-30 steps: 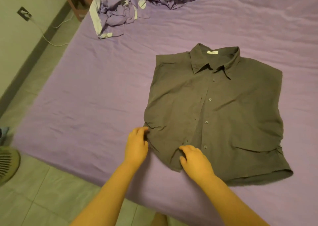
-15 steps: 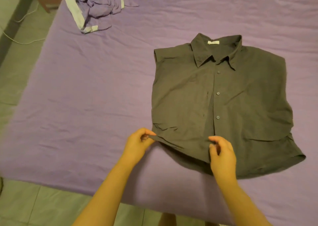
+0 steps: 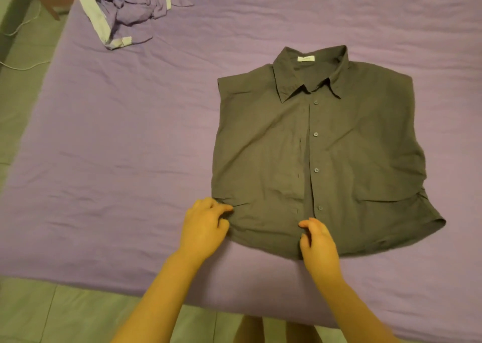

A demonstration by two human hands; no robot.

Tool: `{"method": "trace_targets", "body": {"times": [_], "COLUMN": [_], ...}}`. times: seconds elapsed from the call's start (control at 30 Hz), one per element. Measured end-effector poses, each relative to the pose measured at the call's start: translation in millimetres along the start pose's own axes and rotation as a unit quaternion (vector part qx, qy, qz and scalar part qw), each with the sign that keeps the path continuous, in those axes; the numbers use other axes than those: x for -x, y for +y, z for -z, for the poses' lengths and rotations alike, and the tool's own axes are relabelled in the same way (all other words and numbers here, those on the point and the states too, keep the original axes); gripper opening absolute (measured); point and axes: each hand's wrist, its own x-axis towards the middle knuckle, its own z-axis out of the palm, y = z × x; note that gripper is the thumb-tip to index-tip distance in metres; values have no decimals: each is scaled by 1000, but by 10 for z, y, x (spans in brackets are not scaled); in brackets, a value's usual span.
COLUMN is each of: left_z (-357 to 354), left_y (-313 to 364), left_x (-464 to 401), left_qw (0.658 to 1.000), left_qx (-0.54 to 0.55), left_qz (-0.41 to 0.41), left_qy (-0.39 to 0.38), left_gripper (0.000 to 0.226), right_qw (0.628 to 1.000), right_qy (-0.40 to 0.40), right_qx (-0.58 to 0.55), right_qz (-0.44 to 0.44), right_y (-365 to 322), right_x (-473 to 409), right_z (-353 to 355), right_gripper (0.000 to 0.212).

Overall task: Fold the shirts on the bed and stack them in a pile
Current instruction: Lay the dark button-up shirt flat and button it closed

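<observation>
Two hands work the near hem of the dark shirt (image 3: 313, 154) spread collar-up on the purple bed (image 3: 117, 147), left hand (image 3: 203, 228) and right hand (image 3: 317, 241) each pinching fabric (fold not begun), so next probably lift hem toward collar.

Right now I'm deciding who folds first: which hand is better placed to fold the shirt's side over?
Left hand: it's at the shirt's outer bottom corner; the right hand sits mid-hem.

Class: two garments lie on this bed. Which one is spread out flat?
The dark collared shirt, spread flat near both hands. The purple garment at the far corner lies crumpled.
</observation>
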Motion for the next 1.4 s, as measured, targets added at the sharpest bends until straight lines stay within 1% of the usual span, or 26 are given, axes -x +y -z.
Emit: {"method": "trace_targets", "body": {"times": [0.03,0.1,0.13,0.17,0.2,0.23,0.3,0.37,0.4,0.43,0.5,0.53,0.6,0.67,0.73,0.8,0.87,0.93,1.0,1.03,1.1,1.17,1.23,1.3,1.33,1.4], "left_z": [-54,-213,-307,-405,-496,-577,-694,-830,-872,-889,-885,-863,-806,-791,-814,-897,-1000,-1093,-1147,-1148,-1140,-1139,-1083,-1061,-1066,-1110], "left_y": [126,422,578,721,837,906,974,965,963,979,1039,1084,1180,1275,1402,1527,1619,1664,1653,1642,1614,1574,1582,1627,1651,1692], "left_x": [-49,-175,-255,-328,-389,-443,-499,-504,-497,-493,-505,-519,-548,-576,-594,-612,-627,-627,-613,-610,-593,-575,-551,-529,-522,-547], "left_qw": [999,991,986,982,979,974,957,945,944,942,937,938,950,974,990,993,990,988,987,988,992,994,992,989,990,995], "left_qx": [11,19,4,-26,-60,-98,-183,-235,-247,-255,-260,-249,-207,-146,-97,-85,-99,-112,-110,-97,-63,-32,42,75,71,48], "left_qz": [-40,-131,-167,-181,-175,-153,-106,-87,-80,-74,-61,-54,-42,-30,-1,44,77,94,109,114,110,105,100,66,48,33], "left_qy": [19,-7,-19,-47,-90,-138,-198,-209,-205,-207,-225,-234,-229,-171,-104,-67,-57,-50,-41,-31,-11,18,67,108,110,76], "left_gripper": [49,43,39,36,42,57,91,111,117,121,124,122,110,82,53,38,39,41,39,34,21,21,15,9,8,7], "right_qw": [1000,998,997,994,991,989,983,958,947,942,941,945,961,976,977,980,986,987,979,976,970,971,973,981,985,991], "right_qy": [14,43,69,102,127,127,57,-29,-55,-59,-63,-61,-37,-13,-29,-45,-41,-39,-28,-25,-22,-11,-7,-34,-62,-94], "right_qx": [-16,-42,-37,-13,24,67,173,282,312,322,322,311,258,190,173,141,107,100,124,131,154,155,152,123,99,46], "right_qz": [0,-1,8,21,26,22,10,33,51,70,79,82,96,106,123,129,120,121,157,170,184,181,174,147,124,86], "right_y": [-14,-20,-10,19,63,110,290,459,543,621,675,664,608,554,537,548,547,539,529,532,534,510,471,442,451,473], "right_x": [7,-15,-65,-127,-191,-259,-368,-409,-420,-422,-422,-440,-504,-567,-624,-670,-715,-762,-792,-792,-775,-759,-763,-785,-808,-847], "right_z": [16,62,91,118,153,204,276,339,349,346,358,377,437,502,523,524,515,492,460,445,436,444,465,478,476,474], "right_gripper": [25,26,26,27,31,36,56,78,86,91,89,83,58,38,37,39,39,36,27,25,33,37,34,25,25,26]}}
